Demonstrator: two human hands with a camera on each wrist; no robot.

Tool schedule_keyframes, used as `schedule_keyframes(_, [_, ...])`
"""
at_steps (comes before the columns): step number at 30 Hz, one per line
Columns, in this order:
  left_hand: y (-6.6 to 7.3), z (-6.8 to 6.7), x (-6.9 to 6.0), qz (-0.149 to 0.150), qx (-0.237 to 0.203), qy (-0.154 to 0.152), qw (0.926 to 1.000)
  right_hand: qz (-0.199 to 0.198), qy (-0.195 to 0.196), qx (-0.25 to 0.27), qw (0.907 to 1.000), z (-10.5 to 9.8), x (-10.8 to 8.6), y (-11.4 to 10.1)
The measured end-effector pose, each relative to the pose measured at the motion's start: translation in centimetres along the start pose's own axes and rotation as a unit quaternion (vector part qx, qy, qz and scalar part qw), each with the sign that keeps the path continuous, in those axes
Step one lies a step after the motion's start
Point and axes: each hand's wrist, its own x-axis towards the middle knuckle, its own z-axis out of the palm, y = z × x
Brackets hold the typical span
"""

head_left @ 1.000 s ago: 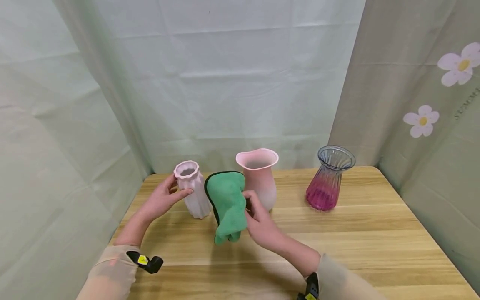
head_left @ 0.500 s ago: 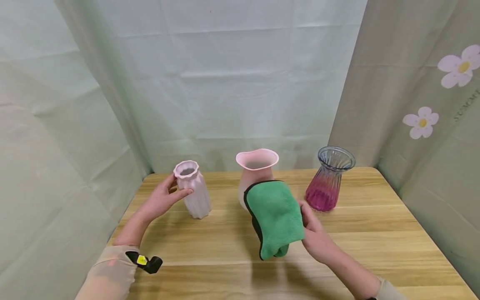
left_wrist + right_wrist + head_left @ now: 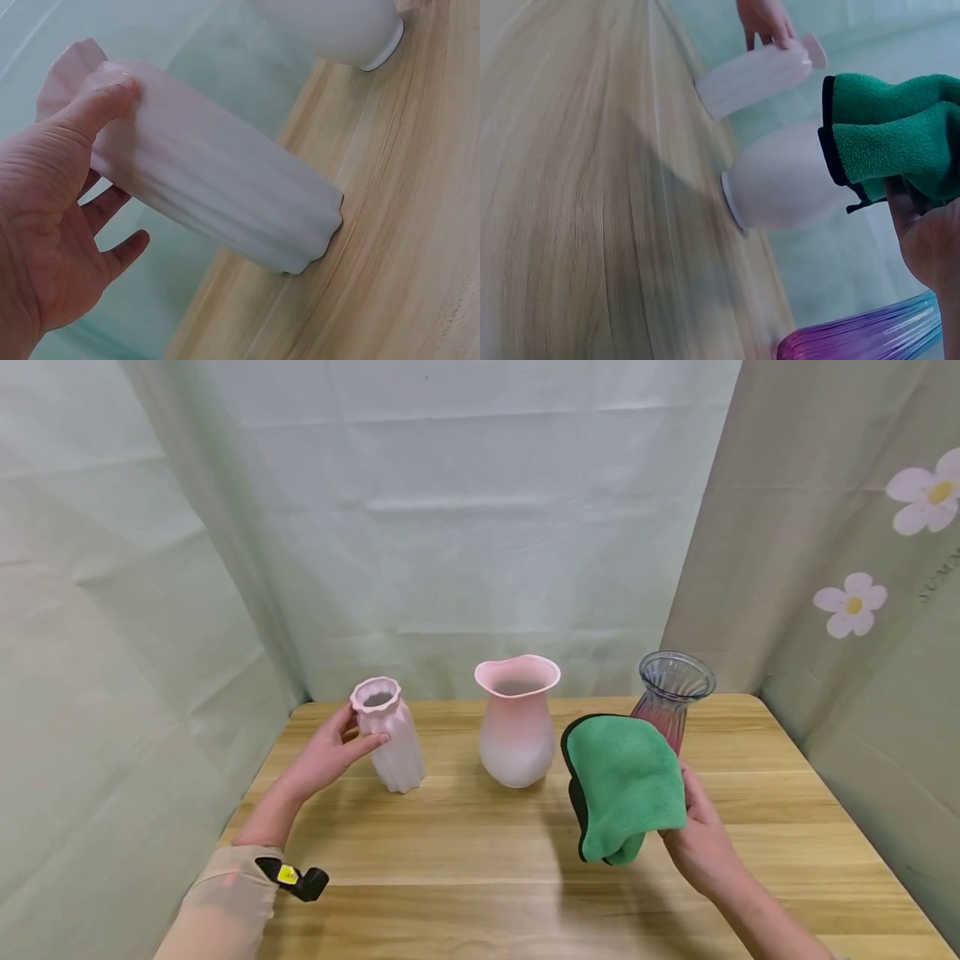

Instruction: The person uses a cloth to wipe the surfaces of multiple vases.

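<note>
Where pale fabric (image 3: pixel 480 527) hangs, flower prints (image 3: pixel 853 605), wood-grain table (image 3: pixel 450 860), green cloth (image 3: pixel 628 777) above

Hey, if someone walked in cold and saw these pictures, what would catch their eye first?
Probably the bright green cloth with its black edging, held up in the right hand and hiding the lower part of the glass vase in the head view. Next, perhaps, the pink-to-white vase standing mid-table, and left of it the pale ribbed vase, gripped near its rim by the left hand.
</note>
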Motion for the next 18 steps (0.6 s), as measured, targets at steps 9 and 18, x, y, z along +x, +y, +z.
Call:
schedule_keyframes(9, [1.2, -0.2, -0.9, -0.007, -0.020, 0.060, 0.9980, 0.022, 0.048, -0.003, 0.9986, -0.2, 0.4, 0.7])
schedule_keyframes(18, [9.3, 1.8, -3.4, 0.237, 0.021, 0.236, 0.9421, 0.006, 0.053, 0.010, 0.9985, -0.6, 0.7, 1.1])
